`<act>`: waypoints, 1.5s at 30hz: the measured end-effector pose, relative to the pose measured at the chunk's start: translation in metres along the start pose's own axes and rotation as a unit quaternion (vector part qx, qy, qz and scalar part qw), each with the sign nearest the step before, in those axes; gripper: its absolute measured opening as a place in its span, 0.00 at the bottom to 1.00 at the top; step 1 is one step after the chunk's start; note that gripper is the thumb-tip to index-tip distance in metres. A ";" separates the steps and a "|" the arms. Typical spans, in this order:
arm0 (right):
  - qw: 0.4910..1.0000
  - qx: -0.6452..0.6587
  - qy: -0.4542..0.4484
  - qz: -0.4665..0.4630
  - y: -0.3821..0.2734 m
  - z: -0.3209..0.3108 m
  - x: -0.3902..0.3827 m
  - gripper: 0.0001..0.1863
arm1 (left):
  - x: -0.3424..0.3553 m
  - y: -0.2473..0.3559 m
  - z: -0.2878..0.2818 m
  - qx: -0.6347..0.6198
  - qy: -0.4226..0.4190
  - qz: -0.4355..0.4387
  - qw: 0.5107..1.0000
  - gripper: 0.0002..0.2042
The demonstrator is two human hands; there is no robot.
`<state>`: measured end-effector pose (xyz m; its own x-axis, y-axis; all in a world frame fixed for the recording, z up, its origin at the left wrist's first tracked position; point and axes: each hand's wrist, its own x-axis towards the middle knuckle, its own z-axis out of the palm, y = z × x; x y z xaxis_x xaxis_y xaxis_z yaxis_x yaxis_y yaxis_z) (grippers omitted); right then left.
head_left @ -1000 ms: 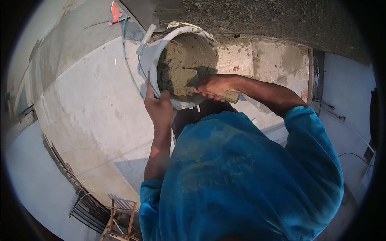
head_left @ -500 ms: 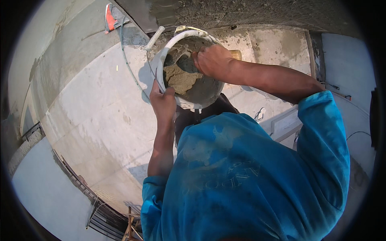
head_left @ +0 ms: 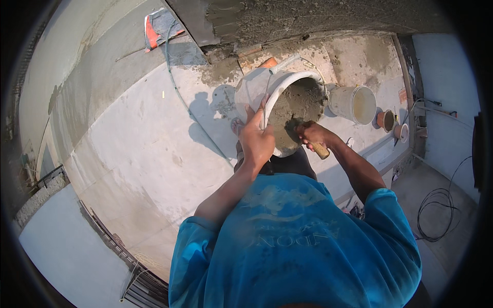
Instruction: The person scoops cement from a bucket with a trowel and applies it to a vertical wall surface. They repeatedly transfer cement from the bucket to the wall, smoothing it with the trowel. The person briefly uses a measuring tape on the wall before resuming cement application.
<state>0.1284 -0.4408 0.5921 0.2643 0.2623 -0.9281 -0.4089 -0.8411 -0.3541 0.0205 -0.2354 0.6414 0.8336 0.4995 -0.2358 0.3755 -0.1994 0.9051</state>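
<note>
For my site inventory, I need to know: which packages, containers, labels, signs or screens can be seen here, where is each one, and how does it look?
White plastic bucket of grey mortar: centre, tilted, rim gripped by the left hand; the right hand holds a wooden-handled tool in it.
Second white bucket: right of it, on the concrete floor.
Two small brown pots: further right.
Printed lettering on the blue shirt: faded.
No signs or screens.

Both arms outstretched, left hand fingers curled, right hand fisted.
</note>
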 end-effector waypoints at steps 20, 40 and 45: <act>0.956 0.257 0.129 0.055 0.333 -0.069 -0.170 0.23 | -0.135 0.073 0.257 0.046 -0.229 0.057 0.971 0.29; 0.840 0.101 0.532 -0.038 0.534 -0.261 -0.274 0.18 | -0.139 0.204 0.641 -0.107 -0.373 -0.043 0.921 0.32; 0.856 0.108 0.505 -0.006 0.584 -0.361 -0.286 0.18 | -0.114 0.214 0.758 -0.068 -0.302 -0.065 0.949 0.24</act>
<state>0.1294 -1.1776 0.6920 0.8460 -0.3641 -0.3895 -0.5235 -0.7061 -0.4769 0.3123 -0.9742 0.5935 0.8792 -0.0690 -0.4714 0.4699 -0.0373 0.8819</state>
